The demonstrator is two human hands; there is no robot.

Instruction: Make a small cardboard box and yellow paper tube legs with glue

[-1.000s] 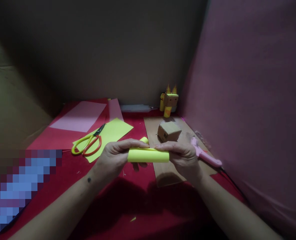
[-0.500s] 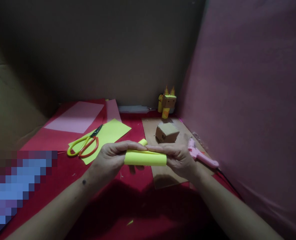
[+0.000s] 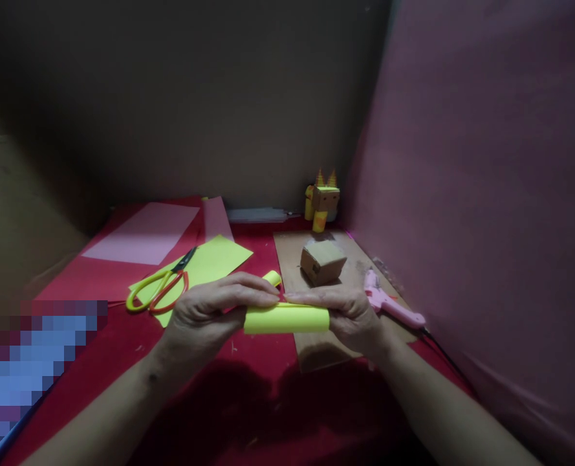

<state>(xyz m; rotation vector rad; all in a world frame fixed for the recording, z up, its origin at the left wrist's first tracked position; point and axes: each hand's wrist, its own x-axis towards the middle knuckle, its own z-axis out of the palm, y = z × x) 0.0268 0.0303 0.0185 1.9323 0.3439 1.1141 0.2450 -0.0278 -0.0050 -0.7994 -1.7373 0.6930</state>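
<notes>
A rolled piece of yellow paper [image 3: 287, 320] is held level between both hands, above the red cloth. My left hand [image 3: 214, 304] grips its left end, fingers lying along the top edge. From the other side my right hand [image 3: 348, 310] closes on the right end, its fingertips nearly meeting those of the left. Just behind the fingers shows another small yellow paper roll [image 3: 271, 279]. Beyond the hands a small cardboard box [image 3: 323, 262] sits on a brown board [image 3: 287, 249]. The undersides of the fingers are mostly hidden by the paper.
Scissors [image 3: 163, 288] with yellow and red handles lie on a yellow sheet [image 3: 219, 255] at left. Pink paper [image 3: 144, 233] is behind them. A pink glue gun [image 3: 394, 307] with a cord lies at right. A cardboard figure [image 3: 323, 199] stands at the back.
Both hands and the yellow roll sit slightly lower in view. The left fingers have shifted along the roll's top edge. The view itself has moved a little.
</notes>
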